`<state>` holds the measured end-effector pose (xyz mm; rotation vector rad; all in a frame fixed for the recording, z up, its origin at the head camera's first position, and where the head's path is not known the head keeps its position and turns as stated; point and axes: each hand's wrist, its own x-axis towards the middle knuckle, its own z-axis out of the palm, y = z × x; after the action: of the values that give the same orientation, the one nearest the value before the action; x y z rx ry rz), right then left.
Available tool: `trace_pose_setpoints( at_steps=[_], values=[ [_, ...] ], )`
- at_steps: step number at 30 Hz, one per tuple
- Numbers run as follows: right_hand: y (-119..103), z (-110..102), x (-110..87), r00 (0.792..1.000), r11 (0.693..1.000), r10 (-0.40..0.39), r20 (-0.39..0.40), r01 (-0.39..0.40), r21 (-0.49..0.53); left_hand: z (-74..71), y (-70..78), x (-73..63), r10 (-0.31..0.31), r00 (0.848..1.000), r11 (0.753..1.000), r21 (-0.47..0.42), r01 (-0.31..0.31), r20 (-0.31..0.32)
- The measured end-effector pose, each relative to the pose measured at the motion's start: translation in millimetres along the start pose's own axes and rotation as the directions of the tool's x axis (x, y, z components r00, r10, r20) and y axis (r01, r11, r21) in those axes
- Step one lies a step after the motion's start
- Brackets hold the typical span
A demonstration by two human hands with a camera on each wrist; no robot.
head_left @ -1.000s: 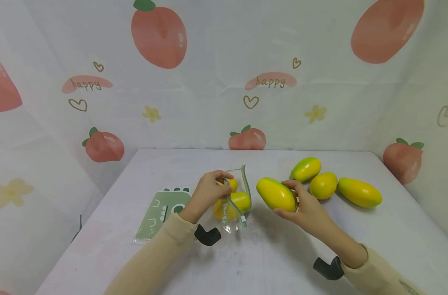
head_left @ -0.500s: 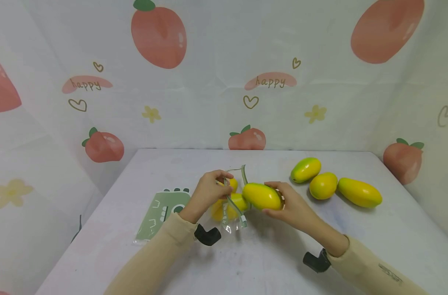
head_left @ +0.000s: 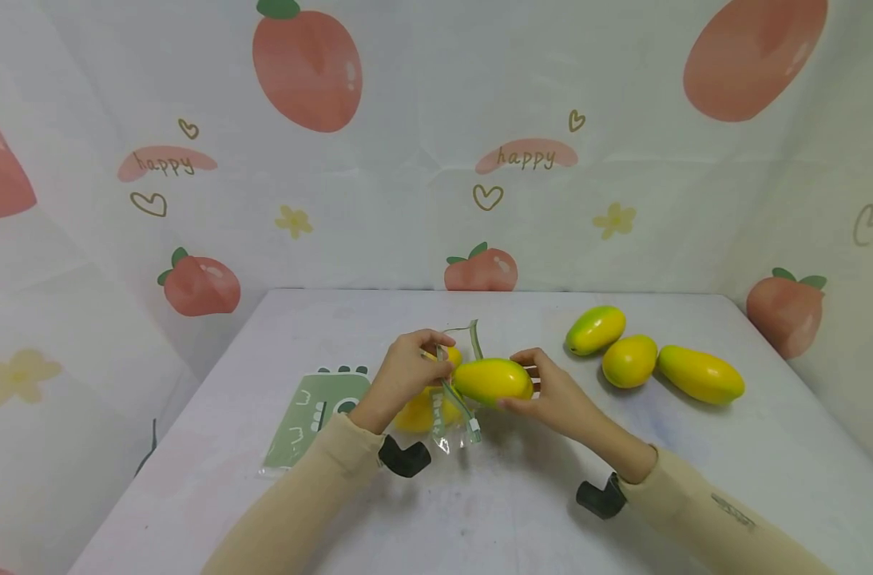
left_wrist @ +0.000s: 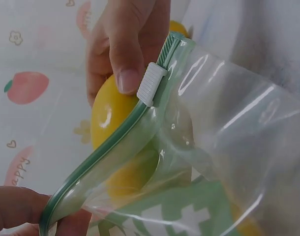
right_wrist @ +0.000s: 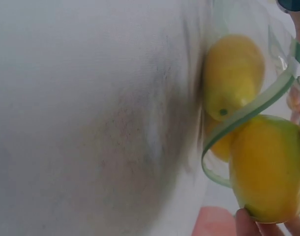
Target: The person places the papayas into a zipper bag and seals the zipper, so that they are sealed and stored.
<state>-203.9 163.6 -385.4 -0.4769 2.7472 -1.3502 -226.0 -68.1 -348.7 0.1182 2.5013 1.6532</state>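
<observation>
My left hand (head_left: 410,371) pinches the green zip edge of a clear zip bag (left_wrist: 238,123), keeping its mouth apart. A white slider (left_wrist: 151,84) sits on that edge. The right hand (head_left: 565,399) grips a yellow-green mango (head_left: 492,380) from its right end, fingers above and thumb below. The mango's far end is at the bag's mouth, partly behind the zip edge in the left wrist view. Inside the bag lie yellow mangoes (right_wrist: 233,73), seen through the plastic in the right wrist view; the left hand and the held mango cover part of them in the head view.
Three more mangoes lie at the right: one at the back (head_left: 596,331), a rounder-looking one (head_left: 629,362) and a long one (head_left: 700,375). A flat green cartoon-face packet (head_left: 299,423) rests left, partly behind the left forearm. A fruit-print cloth (head_left: 378,216) hangs behind the white table (head_left: 479,511).
The right hand has carried the mango leftward to the bag's mouth, turning it nearly level. The left hand has stayed at the zip edge.
</observation>
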Motion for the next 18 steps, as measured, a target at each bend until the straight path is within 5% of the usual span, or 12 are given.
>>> trace_pose_setpoints(
  at_steps=[8, 18],
  values=[
    [2, 7, 8.2, 0.997, 0.997, -0.074, -0.014, 0.074, -0.004, 0.5, 2.3, 0.2, 0.004, 1.0, 1.0, 0.027, -0.004, -0.001],
    [0, 13, 12.8, 1.0, 0.999, -0.006, 0.028, 0.004, 0.044, 0.8, 6.2, -0.4, 0.0, 1.0, 0.998, 0.067, 0.001, -0.016]
  ],
)
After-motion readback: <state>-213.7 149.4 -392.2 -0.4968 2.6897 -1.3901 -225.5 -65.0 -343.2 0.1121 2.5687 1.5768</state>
